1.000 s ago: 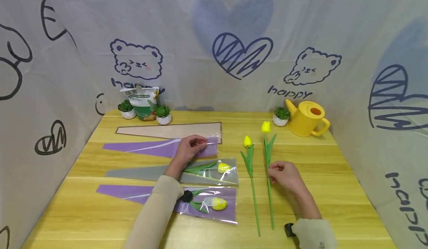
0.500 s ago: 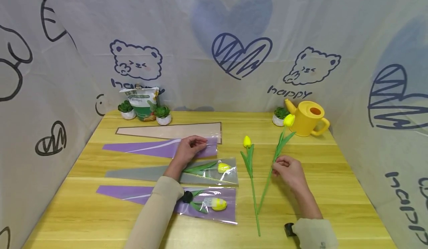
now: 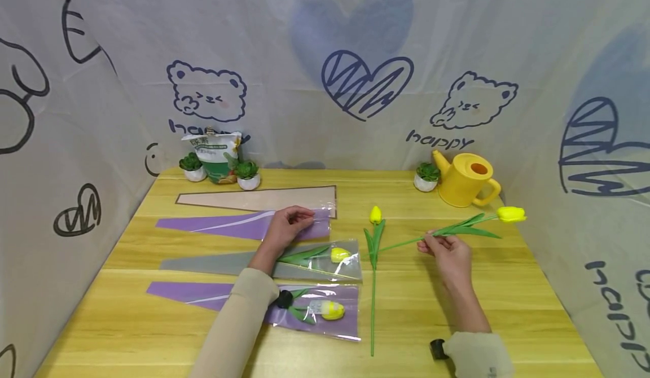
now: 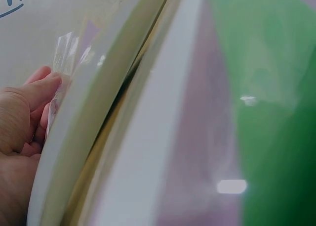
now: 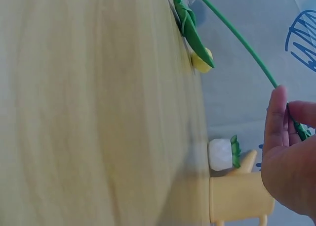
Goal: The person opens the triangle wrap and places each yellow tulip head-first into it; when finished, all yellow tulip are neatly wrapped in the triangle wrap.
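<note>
My right hand [image 3: 449, 254] pinches the green stem of a yellow artificial tulip [image 3: 510, 214] just below its leaves. The bloom points right and the stem end reaches left over a second yellow tulip [image 3: 373, 304], which lies lengthwise on the table. In the right wrist view, the held stem [image 5: 237, 35] runs up and left from the fingertips. With thumb and fingers my left hand [image 3: 285, 228] pinches the clear film near the wide end of a purple flower sleeve [image 3: 218, 225]. The left wrist view shows the crinkled film [image 4: 64, 53] at those fingertips.
Nearer me lie a grey sleeve [image 3: 203, 262] and another purple sleeve [image 3: 345, 293], each with a yellow tulip inside. A pale pink sleeve [image 3: 254, 197] lies farther back. Along the rear stand small potted succulents [image 3: 426, 177], a green-white bag [image 3: 218, 158] and a yellow watering can [image 3: 459, 183].
My right hand has turned the held tulip from upright to nearly sideways, its bloom swinging right and its stem end left. The other tulip's stem has shifted left. My left hand has stayed put.
</note>
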The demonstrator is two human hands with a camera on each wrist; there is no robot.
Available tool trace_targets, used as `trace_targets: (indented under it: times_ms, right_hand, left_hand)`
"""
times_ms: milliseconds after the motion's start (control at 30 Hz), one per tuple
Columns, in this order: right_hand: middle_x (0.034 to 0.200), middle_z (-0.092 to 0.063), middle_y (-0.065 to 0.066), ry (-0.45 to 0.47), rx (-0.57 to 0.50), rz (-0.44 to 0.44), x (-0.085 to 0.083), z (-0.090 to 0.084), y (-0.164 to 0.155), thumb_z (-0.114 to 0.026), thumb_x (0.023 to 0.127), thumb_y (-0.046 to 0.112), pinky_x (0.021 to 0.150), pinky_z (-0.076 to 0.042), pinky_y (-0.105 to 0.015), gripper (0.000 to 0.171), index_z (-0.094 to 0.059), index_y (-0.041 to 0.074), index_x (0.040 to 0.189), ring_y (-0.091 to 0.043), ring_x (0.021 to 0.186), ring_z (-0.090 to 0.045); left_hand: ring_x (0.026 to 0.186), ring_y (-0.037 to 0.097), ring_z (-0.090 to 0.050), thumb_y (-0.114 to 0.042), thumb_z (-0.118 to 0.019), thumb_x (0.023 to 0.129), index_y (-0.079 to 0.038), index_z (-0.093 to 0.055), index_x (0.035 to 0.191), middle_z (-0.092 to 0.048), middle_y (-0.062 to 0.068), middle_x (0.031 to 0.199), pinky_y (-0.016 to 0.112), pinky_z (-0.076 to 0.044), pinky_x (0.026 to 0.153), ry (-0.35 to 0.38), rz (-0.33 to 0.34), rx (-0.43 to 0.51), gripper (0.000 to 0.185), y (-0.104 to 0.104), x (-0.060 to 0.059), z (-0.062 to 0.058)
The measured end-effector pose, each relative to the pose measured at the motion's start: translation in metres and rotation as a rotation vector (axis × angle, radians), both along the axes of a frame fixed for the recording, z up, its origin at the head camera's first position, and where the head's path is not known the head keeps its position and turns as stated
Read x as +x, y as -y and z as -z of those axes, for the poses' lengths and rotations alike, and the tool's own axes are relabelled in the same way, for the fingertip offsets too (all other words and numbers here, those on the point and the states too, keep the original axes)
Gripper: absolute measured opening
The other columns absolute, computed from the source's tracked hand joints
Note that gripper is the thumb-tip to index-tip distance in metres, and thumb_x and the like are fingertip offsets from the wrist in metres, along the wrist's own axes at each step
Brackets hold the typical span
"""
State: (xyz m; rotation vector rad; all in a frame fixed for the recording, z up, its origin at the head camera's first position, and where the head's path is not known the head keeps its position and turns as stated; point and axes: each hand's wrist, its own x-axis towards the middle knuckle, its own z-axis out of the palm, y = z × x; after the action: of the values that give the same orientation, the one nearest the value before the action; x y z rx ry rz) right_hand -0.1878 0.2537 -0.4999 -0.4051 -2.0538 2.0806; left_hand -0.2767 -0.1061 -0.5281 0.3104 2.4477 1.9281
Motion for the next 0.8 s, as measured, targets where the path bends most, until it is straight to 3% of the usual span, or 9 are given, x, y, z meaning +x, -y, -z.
trace_targets:
  times_ms: [167,500,767,800]
  right_hand:
    - [0.078,-0.074,0.005,-0.022,-0.012,0.010,-0.002,0.000,0.005,-0.063,0.102,0.007,0.079,-0.062,-0.027,0.025,-0.059,-0.015,0.114,-0.007,0.075,-0.074]
    - [0.078,-0.076,0.002,-0.086,-0.061,0.052,-0.015,-0.004,0.019,-0.065,0.101,0.008,0.075,-0.062,-0.025,0.030,-0.061,-0.019,0.114,-0.008,0.073,-0.075]
    - [0.075,-0.072,0.004,-0.150,-0.062,0.122,-0.025,-0.006,0.031,-0.065,0.101,0.005,0.070,-0.061,-0.023,0.020,-0.063,-0.014,0.106,-0.006,0.067,-0.072]
    - [0.076,-0.072,0.003,-0.158,-0.050,0.134,-0.026,-0.007,0.031,-0.065,0.101,0.006,0.069,-0.061,-0.022,0.020,-0.063,-0.013,0.106,-0.006,0.067,-0.072]
  left_hand:
    - [0.079,0.018,-0.061,0.001,-0.074,0.093,0.013,-0.071,0.112,-0.072,0.031,0.103,0.019,-0.046,0.068,-0.016,0.002,0.005,0.023,0.000,0.006,-0.007]
    - [0.080,0.016,-0.062,-0.001,-0.074,0.093,0.010,-0.073,0.113,-0.072,0.032,0.104,0.018,-0.048,0.070,-0.002,0.012,0.035,0.022,0.004,0.005,-0.008]
    - [0.081,0.017,-0.064,0.000,-0.074,0.093,0.011,-0.072,0.112,-0.071,0.032,0.104,0.019,-0.049,0.071,-0.005,0.018,0.054,0.022,0.003,0.004,-0.007]
    - [0.082,0.016,-0.064,-0.001,-0.075,0.093,0.010,-0.072,0.113,-0.071,0.032,0.105,0.019,-0.050,0.072,-0.002,0.015,0.053,0.023,0.004,0.001,-0.001]
